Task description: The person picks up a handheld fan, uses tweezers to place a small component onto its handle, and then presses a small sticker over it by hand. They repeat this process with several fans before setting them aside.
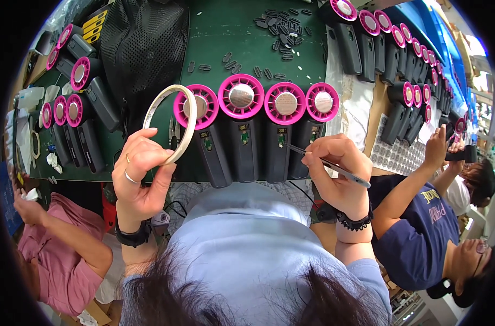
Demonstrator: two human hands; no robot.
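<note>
Fingers and thumb of my left hand (140,169) pinch a narrow cream-coloured roll of tape (191,126), held upright over the left end of a row of hair dryers. Several of these dark grey dryers (246,160) lie side by side before me, their pink slotted rings pointing up. Each handle has a small opening where a green circuit board (281,140) and a small display show. My right hand (340,162) is closed on a pair of grey tweezers (352,176). The tweezers' tips point left, close to a board in the right half of the row; whether they touch it I cannot tell.
Small black oval parts (284,33) are scattered across the green mat (220,32). A black mesh bag (149,43) sits at the back left. More dryers (84,117) stand to the left and right. Co-workers (421,217) sit on both sides.
</note>
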